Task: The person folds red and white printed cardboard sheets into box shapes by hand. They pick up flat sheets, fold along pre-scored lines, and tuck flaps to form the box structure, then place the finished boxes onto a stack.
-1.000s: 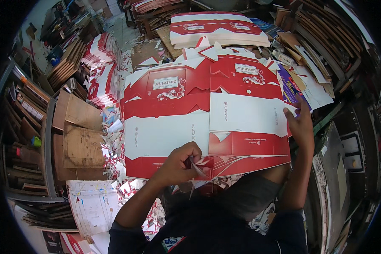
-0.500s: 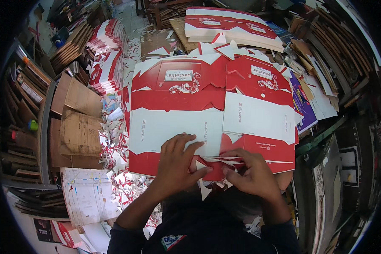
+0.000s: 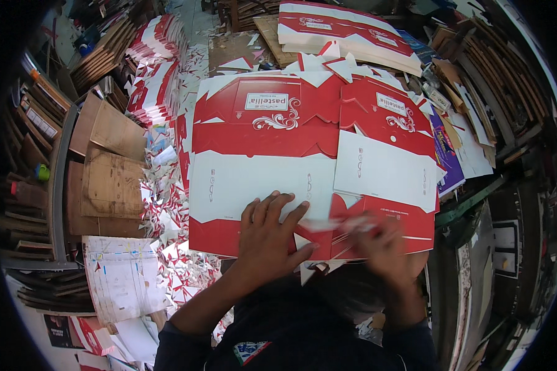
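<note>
My left hand (image 3: 269, 238) lies on a printed red-and-white cardboard box blank (image 3: 260, 179), fingers spread, holding nothing. Its thumb is beside a small white triangular offcut (image 3: 301, 242) near the front edge. My right hand (image 3: 384, 247) is smeared by motion over the red front part of the right-hand blank (image 3: 408, 216). From its fingers a blurred pale cardboard strip (image 3: 322, 224) sticks out to the left. Both blanks lie on a pile, partly overlapping, with die-cut flaps and white panels. More scraps hang over the front edge, close to my body.
Behind the blanks lie loose offcuts (image 3: 315, 65) and another stack of printed blanks (image 3: 346, 46). More blanks (image 3: 155, 93) are stacked at the far left. Scraps cover the floor (image 3: 179, 266). Wooden boards (image 3: 114, 185) stand left, a purple package (image 3: 447, 151) right.
My right hand has moved right and slightly up, away from my left hand, with a cardboard strip. My left hand has flattened on the blank. The view has shifted slightly.
</note>
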Demonstrator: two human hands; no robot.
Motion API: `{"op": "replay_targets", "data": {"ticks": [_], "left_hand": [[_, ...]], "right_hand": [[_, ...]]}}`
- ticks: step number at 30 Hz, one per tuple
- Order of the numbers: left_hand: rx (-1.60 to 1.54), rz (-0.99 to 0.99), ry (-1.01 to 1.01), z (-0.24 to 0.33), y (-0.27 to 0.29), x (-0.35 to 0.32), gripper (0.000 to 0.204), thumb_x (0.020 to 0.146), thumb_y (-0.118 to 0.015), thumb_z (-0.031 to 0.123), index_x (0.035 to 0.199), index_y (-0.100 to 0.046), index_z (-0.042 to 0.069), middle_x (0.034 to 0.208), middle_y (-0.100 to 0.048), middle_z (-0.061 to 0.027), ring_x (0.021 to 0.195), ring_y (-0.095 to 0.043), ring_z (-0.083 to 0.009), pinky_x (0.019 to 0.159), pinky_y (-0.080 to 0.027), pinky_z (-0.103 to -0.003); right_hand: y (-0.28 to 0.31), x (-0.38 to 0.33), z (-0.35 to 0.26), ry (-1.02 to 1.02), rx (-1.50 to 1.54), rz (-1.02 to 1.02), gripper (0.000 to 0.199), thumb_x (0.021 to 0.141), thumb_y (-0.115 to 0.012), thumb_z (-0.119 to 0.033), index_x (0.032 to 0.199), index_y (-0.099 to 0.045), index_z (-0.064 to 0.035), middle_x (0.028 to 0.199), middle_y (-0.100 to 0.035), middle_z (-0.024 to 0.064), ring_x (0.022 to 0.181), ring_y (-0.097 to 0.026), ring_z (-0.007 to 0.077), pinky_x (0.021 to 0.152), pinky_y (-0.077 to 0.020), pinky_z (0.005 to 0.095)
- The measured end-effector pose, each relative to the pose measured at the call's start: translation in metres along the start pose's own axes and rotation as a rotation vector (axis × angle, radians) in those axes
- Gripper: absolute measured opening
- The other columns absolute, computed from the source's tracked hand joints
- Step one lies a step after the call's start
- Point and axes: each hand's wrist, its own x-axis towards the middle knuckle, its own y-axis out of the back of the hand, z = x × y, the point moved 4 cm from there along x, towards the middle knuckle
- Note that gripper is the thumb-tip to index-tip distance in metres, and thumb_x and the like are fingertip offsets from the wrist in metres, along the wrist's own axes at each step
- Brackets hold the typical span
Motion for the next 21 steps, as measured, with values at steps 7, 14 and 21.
{"op": "replay_targets", "data": {"ticks": [7,14,21], "left_hand": [[-0.105,-0.086,0.053,0.013,0.023,-0.001,0.075,0.080,-0.076,0.051,0.138,-0.055,0.010,0.139,-0.048,-0.0156,0.131,-0.046,-0.0303,0.111,-0.032,-0.049],[-1.241,0.202,0.630,-0.010,0.043,-0.034,0.049,0.093,-0.072,0.035,0.123,-0.056,0.000,0.090,-0.067,-0.0018,0.083,-0.064,-0.0104,0.069,-0.052,-0.027],[0.022,0.838,0.857,-0.231,0.141,-0.142,0.078,0.090,-0.074,0.045,0.142,-0.042,-0.003,0.126,-0.058,-0.0157,0.101,-0.059,-0.0248,0.086,-0.051,-0.035]], "right_hand": [[0.070,0.013,-0.064,-0.167,0.165,0.445,0.020,0.090,-0.072,-0.021,0.087,-0.067,-0.0024,0.074,-0.065,0.0064,0.052,-0.060,0.0110,0.042,-0.0445,0.0213],[-0.029,0.013,-0.068,-0.135,0.331,-0.431,0.038,0.097,-0.067,-0.022,0.129,-0.061,-0.0023,0.105,-0.069,0.0140,0.085,-0.064,0.0162,0.073,-0.0538,0.0307],[0.110,0.042,-0.007,-0.056,-0.234,0.192,0.052,0.089,-0.075,-0.020,0.135,-0.056,-0.0053,0.123,-0.062,0.0105,0.108,-0.059,0.0231,0.095,-0.0480,0.0380]]}}
